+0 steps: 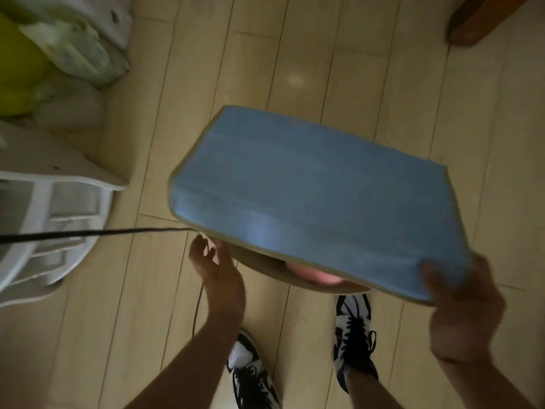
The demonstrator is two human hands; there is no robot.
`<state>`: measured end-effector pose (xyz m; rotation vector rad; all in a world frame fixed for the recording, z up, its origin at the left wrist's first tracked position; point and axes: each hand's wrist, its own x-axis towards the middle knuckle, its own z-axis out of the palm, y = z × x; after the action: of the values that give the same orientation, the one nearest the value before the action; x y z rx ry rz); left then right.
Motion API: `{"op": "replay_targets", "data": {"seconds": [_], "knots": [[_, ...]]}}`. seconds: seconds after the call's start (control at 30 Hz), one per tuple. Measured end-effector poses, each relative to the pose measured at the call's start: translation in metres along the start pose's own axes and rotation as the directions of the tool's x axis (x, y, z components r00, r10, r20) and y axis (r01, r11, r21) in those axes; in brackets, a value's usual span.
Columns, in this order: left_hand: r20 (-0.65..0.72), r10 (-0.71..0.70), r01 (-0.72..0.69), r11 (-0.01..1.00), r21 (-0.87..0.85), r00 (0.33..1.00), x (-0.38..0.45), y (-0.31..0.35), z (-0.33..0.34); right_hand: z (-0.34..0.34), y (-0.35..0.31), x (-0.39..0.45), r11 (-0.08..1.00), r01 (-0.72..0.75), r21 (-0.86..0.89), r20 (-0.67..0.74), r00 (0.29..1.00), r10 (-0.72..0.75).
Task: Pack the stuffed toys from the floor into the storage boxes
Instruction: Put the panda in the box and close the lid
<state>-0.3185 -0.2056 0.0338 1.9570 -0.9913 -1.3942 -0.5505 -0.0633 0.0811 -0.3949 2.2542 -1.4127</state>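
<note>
A blue fabric storage box [312, 196] with tan edging hangs in the air above the wooden floor, tilted, its flat blue face toward me. Something pink [312, 274] shows in the gap under its near edge. My right hand [463, 308] grips the box's near right corner, thumb on the blue face. My left hand [216, 270] is at the near left edge, fingers relaxed and spread, touching the underside. Stuffed toys [70, 48], green and whitish, lie heaped at the top left.
White furniture [44, 208] stands at the left. A black cord [97, 232] stretches from the left toward the box. A dark wooden piece [483, 19] is at the top right. My two shoes [352, 335] stand on the pale plank floor below the box.
</note>
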Motion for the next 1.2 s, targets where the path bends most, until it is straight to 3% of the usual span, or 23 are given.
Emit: {"op": "replay_targets", "data": {"seconds": [0.07, 0.1, 0.17, 0.2, 0.23, 0.3, 0.37, 0.43, 0.47, 0.53, 0.6, 0.63, 0.67, 0.77, 0.8, 0.9, 1.0, 1.2], "knots": [[0.086, 0.239, -0.246, 0.966, 0.08, 0.967, -0.015, 0.017, 0.007, -0.007, -0.034, 0.037, 0.986, 0.091, 0.142, 0.043, 0.994, -0.098], [0.167, 0.368, -0.385, 0.919, 0.086, 0.915, -0.012, 0.026, 0.01, -0.007, -0.048, 0.063, 0.976, 0.096, 0.194, 0.079, 0.991, -0.113], [0.261, 0.547, -0.592, 0.793, 0.145, 0.796, 0.012, 0.044, 0.018, 0.0, -0.069, 0.119, 0.945, -0.011, 0.326, 0.095, 0.995, -0.021], [0.253, 0.594, -0.642, 0.741, 0.197, 0.764, 0.029, 0.054, 0.022, 0.004, -0.073, 0.145, 0.956, -0.025, 0.293, 0.098, 0.995, -0.004], [0.22, 0.605, -0.644, 0.719, 0.263, 0.765, 0.047, 0.063, 0.025, 0.012, -0.073, 0.166, 0.981, -0.021, 0.195, 0.123, 0.992, -0.003], [0.139, 0.537, -0.542, 0.736, 0.406, 0.832, 0.081, 0.075, 0.026, 0.028, -0.048, 0.191, 0.997, -0.061, -0.054, 0.294, 0.953, 0.074], [0.095, 0.411, -0.386, 0.718, 0.579, 0.907, 0.107, 0.072, 0.021, 0.043, -0.009, 0.192, 0.932, -0.038, -0.36, 0.497, 0.838, 0.226], [0.114, 0.262, -0.253, 0.592, 0.765, 0.958, 0.125, 0.064, 0.011, 0.046, 0.023, 0.181, 0.833, 0.128, -0.538, 0.601, 0.751, 0.272], [0.139, 0.18, -0.216, 0.542, 0.812, 0.974, 0.13, 0.06, 0.007, 0.044, 0.035, 0.176, 0.813, 0.186, -0.551, 0.609, 0.755, 0.24], [0.206, 0.021, -0.185, 0.533, 0.825, 0.978, 0.135, 0.053, 0.002, 0.042, 0.044, 0.166, 0.841, 0.162, -0.517, 0.523, 0.837, 0.16], [0.256, -0.07, -0.18, 0.539, 0.823, 0.964, 0.132, 0.051, -0.001, 0.031, 0.052, 0.15, 0.89, -0.027, -0.455, 0.354, 0.912, 0.208], [0.261, -0.091, -0.174, 0.535, 0.826, 0.961, 0.13, 0.05, -0.003, 0.024, 0.055, 0.138, 0.897, -0.149, -0.415, 0.308, 0.905, 0.293], [0.263, -0.104, -0.173, 0.521, 0.836, 0.959, 0.128, 0.05, -0.005, 0.019, 0.056, 0.123, 0.879, -0.282, -0.384, 0.305, 0.86, 0.41], [0.309, -0.15, -0.224, 0.416, 0.881, 0.939, 0.124, 0.051, -0.011, 0.018, 0.049, 0.085, 0.723, -0.591, -0.358, 0.415, 0.593, 0.69], [0.321, -0.141, -0.237, 0.421, 0.876, 0.936, 0.124, 0.052, -0.011, 0.019, 0.05, 0.079, 0.712, -0.615, -0.34, 0.417, 0.58, 0.7], [0.33, -0.058, -0.259, 0.496, 0.829, 0.942, 0.118, 0.054, -0.015, 0.015, 0.055, 0.078, 0.771, -0.567, -0.29, 0.425, 0.645, 0.635], [0.343, 0.01, -0.299, 0.513, 0.805, 0.939, 0.111, 0.053, -0.024, 0.005, 0.044, 0.085, 0.776, -0.561, -0.29, 0.405, 0.662, 0.63], [0.241, -0.022, -0.16, 0.688, 0.708, 0.97, 0.063, 0.086, -0.072, -0.006, -0.038, 0.086, 0.831, -0.429, -0.355, 0.446, 0.704, 0.553]]}}
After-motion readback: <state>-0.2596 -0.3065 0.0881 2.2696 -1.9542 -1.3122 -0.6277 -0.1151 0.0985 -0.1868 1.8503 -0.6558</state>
